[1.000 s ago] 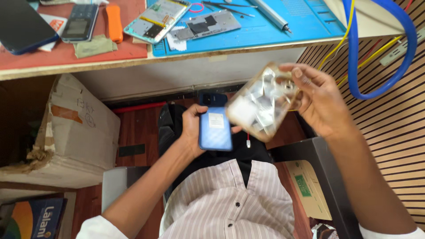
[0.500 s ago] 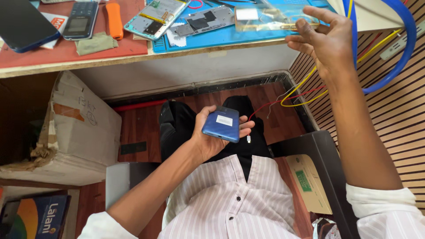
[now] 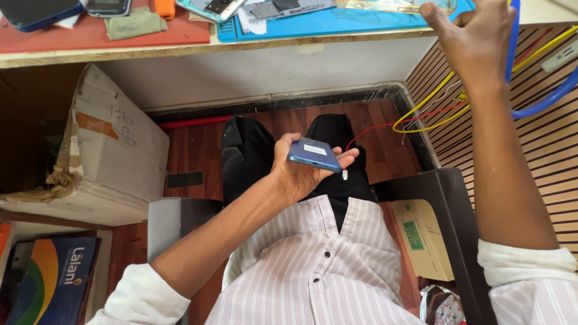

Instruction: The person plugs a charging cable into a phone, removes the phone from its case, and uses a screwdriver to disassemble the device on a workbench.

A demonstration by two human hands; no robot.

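A: What is the biggest thing in view?

B: A long wooden workbench (image 3: 120,51) runs across the top, with a red mat (image 3: 90,33) on its left part and a blue silicone work mat (image 3: 337,21) to the right of that. Below it stands a worn brown cardboard box (image 3: 102,156) on the dark wood floor (image 3: 192,150).

A: And the person?

B: Seated, in a white shirt with thin stripes (image 3: 313,271) and black trousers (image 3: 253,150), seen from above.

A: What is the left hand doing?

B: The left hand (image 3: 295,171) is held over the lap, palm up, with its fingers (image 3: 348,157) curled around a slim blue smartphone (image 3: 314,155). The phone lies tilted in the palm, back upward, with a small white sticker on it.

A: The right hand?

B: The right hand (image 3: 472,39) is raised to the bench edge at top right. Its fingers are bent and touch a clear plastic packet (image 3: 391,6) lying on the blue mat; I cannot tell whether they grip it.

A: Anything smaller nearby?

B: A thick blue cable (image 3: 542,99) loops beside that wrist, with thin yellow wires (image 3: 433,102) and a red wire (image 3: 385,127) hanging below. Opened phone parts (image 3: 283,7) lie on the blue mat.
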